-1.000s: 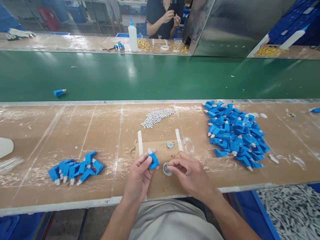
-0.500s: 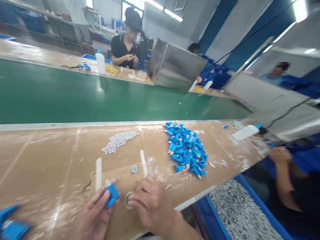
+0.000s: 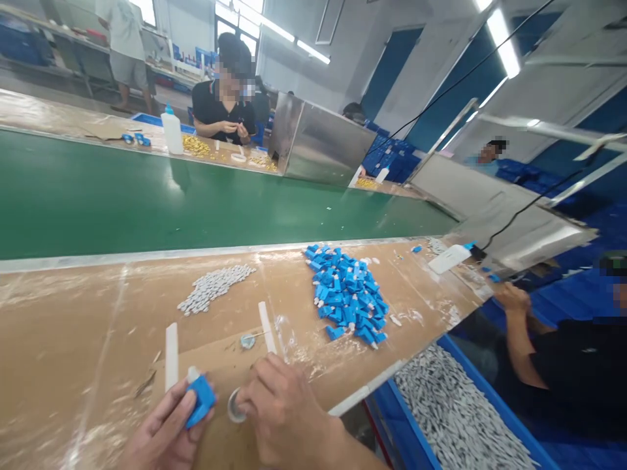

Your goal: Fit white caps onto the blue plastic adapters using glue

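Note:
My left hand (image 3: 164, 427) is closed on a small blue plastic part (image 3: 202, 399) that has a white tip sticking up from it. Beside it, my right hand (image 3: 287, 411) has its fingers pinched together at a small round dish (image 3: 236, 406) on the tabletop. Whatever those fingers hold, if anything, is hidden. Just beyond the hands lie two white strips, one on the left (image 3: 171, 356) and one on the right (image 3: 267, 326), with a small bluish blob (image 3: 247, 341) between them.
A heap of blue parts (image 3: 343, 294) lies right of centre, and small grey pieces (image 3: 215, 287) lie farther left. Behind runs a green belt (image 3: 122, 196). At right are a white bottle (image 3: 448, 259), a blue bin (image 3: 392, 398) of grey pieces and a co-worker's hand (image 3: 512, 297).
The view has shifted, so most things sit farther left. Blue parts at the lower left have left the picture. Both hands keep nearly the same pose at the dish.

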{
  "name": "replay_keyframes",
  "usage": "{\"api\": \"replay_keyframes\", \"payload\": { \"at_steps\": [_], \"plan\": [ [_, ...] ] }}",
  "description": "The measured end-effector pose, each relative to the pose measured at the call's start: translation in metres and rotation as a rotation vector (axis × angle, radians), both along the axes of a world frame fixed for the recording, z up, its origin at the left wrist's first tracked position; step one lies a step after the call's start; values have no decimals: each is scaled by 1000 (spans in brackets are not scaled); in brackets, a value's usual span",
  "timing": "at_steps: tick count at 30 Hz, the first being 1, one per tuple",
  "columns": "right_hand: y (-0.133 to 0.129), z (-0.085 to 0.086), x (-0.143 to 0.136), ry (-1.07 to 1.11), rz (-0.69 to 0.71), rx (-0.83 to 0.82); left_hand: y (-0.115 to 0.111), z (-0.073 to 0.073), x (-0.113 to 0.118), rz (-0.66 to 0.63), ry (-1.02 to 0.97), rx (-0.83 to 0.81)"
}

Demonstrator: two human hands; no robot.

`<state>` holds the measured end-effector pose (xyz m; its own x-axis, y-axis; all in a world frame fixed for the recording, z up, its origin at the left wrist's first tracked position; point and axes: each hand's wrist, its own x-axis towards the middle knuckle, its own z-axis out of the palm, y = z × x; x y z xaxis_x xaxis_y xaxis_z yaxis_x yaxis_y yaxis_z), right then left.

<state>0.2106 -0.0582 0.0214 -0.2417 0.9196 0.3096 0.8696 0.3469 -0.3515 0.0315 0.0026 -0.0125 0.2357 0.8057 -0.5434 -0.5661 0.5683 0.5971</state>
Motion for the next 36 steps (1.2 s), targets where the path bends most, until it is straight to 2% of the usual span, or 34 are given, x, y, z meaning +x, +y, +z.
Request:
{"api": "replay_keyframes", "payload": {
  "at_steps": [3,11,16,21,24,30,36],
  "plan": [
    [-8,2,-1,153,43,-58,-8,13,3,-39,-56,60],
    [-16,-2,11,772,-212,-216,-17,27,3,-136,-71,104],
    [-16,9,15,1015,-305,-162,-20,32,6,-224,-81,104],
    [-17,23,3,952,-287,-7,-24,35,6,-331,-95,144],
    [-17,27,-6,891,-240,23,-26,36,6,-361,-115,162],
    [-15,26,-11,841,-156,24,-28,34,5,-357,-132,151],
    [-13,21,-12,837,-142,23,-28,33,5,-381,-138,160]
  ]
}}
